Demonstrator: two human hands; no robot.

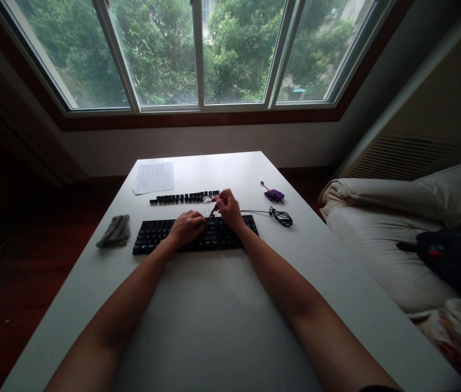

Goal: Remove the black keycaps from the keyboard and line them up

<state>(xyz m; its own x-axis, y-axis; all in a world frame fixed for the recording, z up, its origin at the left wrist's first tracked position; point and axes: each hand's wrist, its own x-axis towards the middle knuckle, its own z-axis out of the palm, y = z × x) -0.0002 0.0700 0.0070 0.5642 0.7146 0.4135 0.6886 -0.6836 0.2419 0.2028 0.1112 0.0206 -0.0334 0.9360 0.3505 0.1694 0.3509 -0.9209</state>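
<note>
A black keyboard [154, 235] lies across the white table in front of me. My left hand [187, 227] rests flat on the middle of its keys, fingers stretched forward and holding nothing visible. Over the keyboard's back edge, my right hand [229, 209] pinches a thin dark stick-like tool [213, 210] pointing down at the keys; its exact kind is too small to tell. Behind the hands runs a row of loose black keycaps [179, 198]. Beside the right fingertips, a small whitish object [207, 200] sits at the row's right end.
A coiled black cable [281, 216] lies right of the keyboard. Farther back are a purple cloth [274, 195] and a small brush [263, 185]. A folded grey cloth [115, 231] lies left, printed paper [154, 177] at the back left. A sofa [371, 239] stands right of the table.
</note>
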